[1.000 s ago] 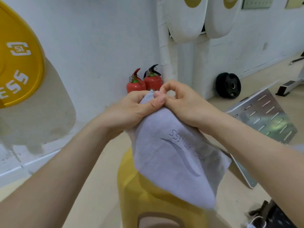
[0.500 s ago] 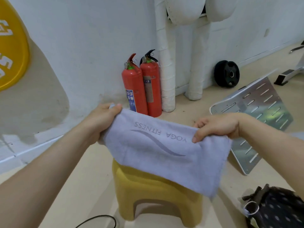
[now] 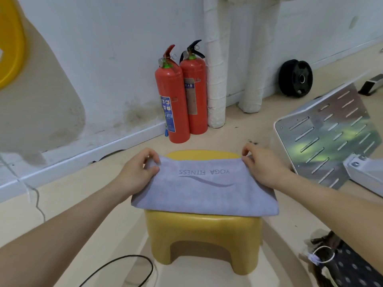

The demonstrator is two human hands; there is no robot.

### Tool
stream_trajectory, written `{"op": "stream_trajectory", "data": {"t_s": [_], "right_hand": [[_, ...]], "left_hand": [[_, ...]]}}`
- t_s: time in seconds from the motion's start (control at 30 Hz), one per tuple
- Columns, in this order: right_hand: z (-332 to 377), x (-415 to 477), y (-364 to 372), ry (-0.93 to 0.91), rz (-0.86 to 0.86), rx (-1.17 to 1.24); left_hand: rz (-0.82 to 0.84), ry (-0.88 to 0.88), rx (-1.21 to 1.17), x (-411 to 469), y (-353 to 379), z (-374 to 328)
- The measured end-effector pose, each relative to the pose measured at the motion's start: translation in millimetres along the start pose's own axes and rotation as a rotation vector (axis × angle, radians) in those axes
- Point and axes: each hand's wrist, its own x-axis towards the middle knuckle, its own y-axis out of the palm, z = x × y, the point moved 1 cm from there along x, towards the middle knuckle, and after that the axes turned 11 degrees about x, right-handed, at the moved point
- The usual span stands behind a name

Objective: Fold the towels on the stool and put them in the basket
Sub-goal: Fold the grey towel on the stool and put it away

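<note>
A grey-lilac towel point(image 3: 204, 191) printed "YOGA FITNESS" lies folded and flat across the top of a yellow plastic stool point(image 3: 204, 235). My left hand point(image 3: 137, 171) pinches the towel's far left corner. My right hand point(image 3: 262, 164) pinches its far right corner. Both hands rest at stool-top height. At the bottom right a dark dotted fabric basket or bag point(image 3: 350, 268) with a white ring is partly cut off by the frame edge.
Two red fire extinguishers point(image 3: 181, 94) stand against the white wall behind the stool, beside white wrapped pipes point(image 3: 215, 79). A slotted metal plate point(image 3: 329, 139) lies to the right, a black weight plate point(image 3: 295, 78) by the wall. A black cable point(image 3: 126, 266) loops on the floor.
The towel was held bunched in the air, then stretched out between both hands, and now it lies flat on the stool. Both hands moved down and apart, and my view tilted downward.
</note>
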Motion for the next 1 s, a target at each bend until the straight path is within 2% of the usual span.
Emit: {"op": "stream_trajectory", "data": {"t_s": [0.07, 0.17, 0.27, 0.33, 0.4, 0.5, 0.73, 0.83, 1.0], "right_hand": [[-5, -2, 3, -0.003, -0.044, -0.033], [-7, -5, 3, -0.013, -0.075, -0.248], [8, -6, 4, -0.229, -0.174, -0.507], [19, -4, 6, -0.339, -0.148, -0.522], [27, -2, 10, -0.327, -0.021, -0.469], [33, 3, 8, -0.179, 0.125, -0.384], [26, 12, -4, -0.123, 0.132, -0.235], [24, 13, -5, -0.147, 0.141, -0.151], [19, 20, -6, 0.018, 0.145, 0.099]], "left_hand": [[-0.123, 0.100, 0.186, -3, 3, 6], [-0.155, 0.197, 0.386, -4, 7, 16], [-0.114, 0.191, 0.506, -1, 10, 19], [-0.116, 0.149, 0.506, 4, 7, 19], [-0.132, 0.120, 0.472, 13, 2, 20], [-0.103, 0.106, 0.469, 26, -1, 18], [-0.198, 0.096, 0.364, 31, -4, 8], [-0.126, 0.047, 0.294, 34, -6, 10], [-0.014, -0.077, 0.125, 42, -4, 14]]}}
